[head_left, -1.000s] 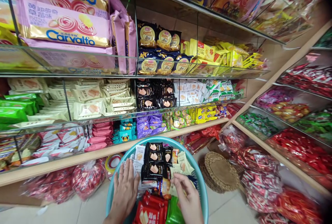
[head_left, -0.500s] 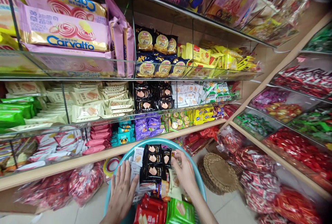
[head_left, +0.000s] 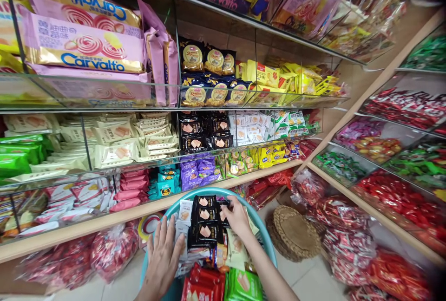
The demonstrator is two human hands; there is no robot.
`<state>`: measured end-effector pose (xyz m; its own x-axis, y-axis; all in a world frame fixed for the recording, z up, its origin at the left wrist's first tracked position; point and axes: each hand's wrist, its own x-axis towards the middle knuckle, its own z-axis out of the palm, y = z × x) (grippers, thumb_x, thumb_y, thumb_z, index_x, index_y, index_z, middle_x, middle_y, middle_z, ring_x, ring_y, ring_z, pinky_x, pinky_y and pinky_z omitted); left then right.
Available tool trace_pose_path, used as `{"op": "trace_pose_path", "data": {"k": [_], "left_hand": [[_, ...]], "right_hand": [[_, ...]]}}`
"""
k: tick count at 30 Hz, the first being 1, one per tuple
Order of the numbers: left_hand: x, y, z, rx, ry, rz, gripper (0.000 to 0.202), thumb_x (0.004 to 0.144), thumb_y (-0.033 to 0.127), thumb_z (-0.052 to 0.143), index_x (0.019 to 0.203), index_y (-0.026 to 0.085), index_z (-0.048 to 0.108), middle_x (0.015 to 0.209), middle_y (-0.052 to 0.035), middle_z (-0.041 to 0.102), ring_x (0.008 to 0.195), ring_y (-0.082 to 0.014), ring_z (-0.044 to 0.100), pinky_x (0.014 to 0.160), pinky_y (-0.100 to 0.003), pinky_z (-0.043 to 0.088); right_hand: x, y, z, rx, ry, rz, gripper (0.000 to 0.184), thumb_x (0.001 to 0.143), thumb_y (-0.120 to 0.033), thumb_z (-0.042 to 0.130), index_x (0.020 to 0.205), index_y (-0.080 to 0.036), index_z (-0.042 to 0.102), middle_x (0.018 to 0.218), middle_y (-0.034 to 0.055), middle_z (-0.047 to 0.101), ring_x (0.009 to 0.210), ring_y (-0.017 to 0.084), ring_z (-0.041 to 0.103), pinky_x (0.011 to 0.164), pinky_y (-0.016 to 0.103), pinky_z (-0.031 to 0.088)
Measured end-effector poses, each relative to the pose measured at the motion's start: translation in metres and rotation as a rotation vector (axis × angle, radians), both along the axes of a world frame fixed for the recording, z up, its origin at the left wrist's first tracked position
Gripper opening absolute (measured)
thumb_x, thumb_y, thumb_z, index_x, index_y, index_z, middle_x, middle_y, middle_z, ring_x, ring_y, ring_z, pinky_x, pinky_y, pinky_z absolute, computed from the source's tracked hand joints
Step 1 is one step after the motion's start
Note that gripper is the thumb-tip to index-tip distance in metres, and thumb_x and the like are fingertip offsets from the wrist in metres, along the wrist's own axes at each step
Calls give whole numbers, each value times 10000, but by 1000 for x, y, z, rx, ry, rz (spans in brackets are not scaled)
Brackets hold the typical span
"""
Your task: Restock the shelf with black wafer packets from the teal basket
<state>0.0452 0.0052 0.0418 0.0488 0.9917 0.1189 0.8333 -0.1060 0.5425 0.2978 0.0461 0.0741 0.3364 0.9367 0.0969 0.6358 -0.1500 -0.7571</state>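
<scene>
A teal basin (head_left: 272,240) in front of me holds snack packets. My left hand (head_left: 163,251) lies flat with fingers spread over its left side, close to the white packets (head_left: 186,212); it grips nothing. With bent fingers, my right hand (head_left: 237,217) pinches a small black wafer packet (head_left: 223,208) at the right of the black stack (head_left: 206,230). Fingers partly cover that packet. Nearer to me in the basin are red packets (head_left: 206,282), a green packet (head_left: 243,284) and cream packets (head_left: 237,249).
Glass-fronted shelves (head_left: 132,161) of packaged biscuits and wafers rise ahead. Slanted candy bins (head_left: 383,185) line the right. Bagged red sweets (head_left: 114,247) lie under the shelf, more bags (head_left: 397,273) on the floor at right. A woven stool (head_left: 296,233) stands beside the basin.
My right hand has shifted left, from the edge of the black packet to over it, with fingers closing on it. My left hand stays nearly in place, fingers slightly wider.
</scene>
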Motion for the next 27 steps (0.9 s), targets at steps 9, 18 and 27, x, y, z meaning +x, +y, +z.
{"op": "trace_pose_path", "data": {"k": [9,18,27], "left_hand": [[0,16,16,39,-4,-29,633,970,469,203,1473,117,358,1575,-172,292,1471,-292,163,1155,-584,111],[-9,13,5,-15,-7,19,632,955,467,225,1451,118,405,1584,-152,278,1473,-301,148,1161,-569,120],[-11,18,14,-26,-51,57,661,946,497,192,1441,122,420,1576,-161,296,1469,-296,174,1162,-554,111]], "right_hand": [[15,4,8,112,66,35,365,759,-340,544,1045,-151,671,709,31,669,670,208,626,689,320,487],[42,10,13,142,77,-22,377,727,-370,575,1020,-154,674,797,65,689,747,223,629,727,334,475],[12,13,-4,36,77,56,284,711,-265,600,956,-150,686,591,-18,624,602,189,609,624,288,467]]}}
